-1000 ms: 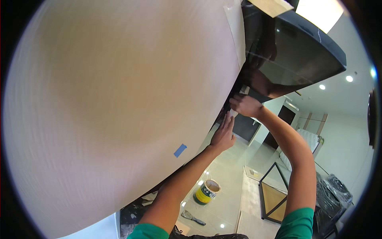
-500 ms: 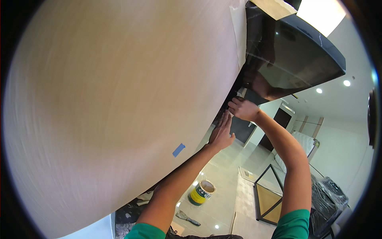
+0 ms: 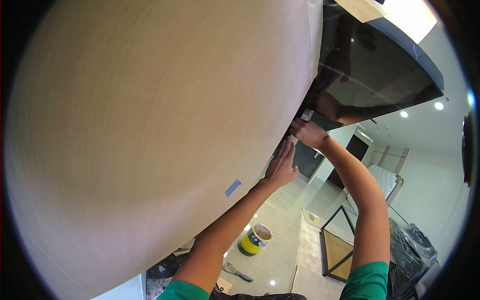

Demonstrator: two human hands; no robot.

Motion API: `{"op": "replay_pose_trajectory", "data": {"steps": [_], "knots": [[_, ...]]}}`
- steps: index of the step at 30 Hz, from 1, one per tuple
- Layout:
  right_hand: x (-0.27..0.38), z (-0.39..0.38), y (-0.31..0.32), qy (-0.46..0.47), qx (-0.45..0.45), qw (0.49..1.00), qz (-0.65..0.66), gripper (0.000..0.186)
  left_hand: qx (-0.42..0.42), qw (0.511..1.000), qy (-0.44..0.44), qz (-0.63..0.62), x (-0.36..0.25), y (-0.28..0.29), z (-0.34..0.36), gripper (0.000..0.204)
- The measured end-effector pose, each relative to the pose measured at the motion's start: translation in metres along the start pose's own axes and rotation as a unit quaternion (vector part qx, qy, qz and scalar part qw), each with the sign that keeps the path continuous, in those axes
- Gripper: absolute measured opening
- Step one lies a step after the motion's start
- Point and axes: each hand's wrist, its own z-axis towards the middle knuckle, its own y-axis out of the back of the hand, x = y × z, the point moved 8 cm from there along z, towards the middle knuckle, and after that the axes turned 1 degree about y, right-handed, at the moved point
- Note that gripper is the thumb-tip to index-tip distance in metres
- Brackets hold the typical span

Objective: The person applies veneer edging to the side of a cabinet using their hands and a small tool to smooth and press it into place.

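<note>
A large beige panel (image 3: 150, 110) with a fine wood-like grain fills the left and middle. At its right edge my left hand (image 3: 282, 165) lies with fingers stretched out, their tips on the edge and beside a pale strip (image 3: 293, 140). Just above it my right hand (image 3: 308, 133) is closed, fingers curled in against the same edge. Pale material shows both above and below this hand, so it seems to pinch the strip; its fingertips are partly hidden. A glossy black slab (image 3: 385, 70) with white veins juts out above the right hand and mirrors my arm.
Blue tape (image 3: 233, 188) sticks to the panel. On the tiled floor are a yellow-green can (image 3: 254, 241) and a scraper (image 3: 237, 272). Farther right stand a black metal frame (image 3: 337, 247) and a plastic-wrapped item (image 3: 412, 250). Beige paper (image 3: 365, 9) covers the slab's top.
The view has shifted slightly, so the panel edge and slab appear farther right. More of the pale strip shows around my right hand. Both hands stay at the edge.
</note>
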Motion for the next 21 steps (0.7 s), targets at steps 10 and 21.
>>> {"op": "replay_pose_trajectory", "data": {"steps": [10, 21], "knots": [[0.045, 0.01, 0.053, 0.058, -0.047, 0.997, 0.005, 0.013, -0.013, 0.999, 0.015, -0.029, 0.002, 0.0, -0.004, 0.08], [0.017, -0.006, 0.048, 0.051, -0.065, 0.997, 0.008, 0.012, -0.162, 0.984, 0.022, -0.066, -0.021, 0.035, -0.003, 0.065]]}}
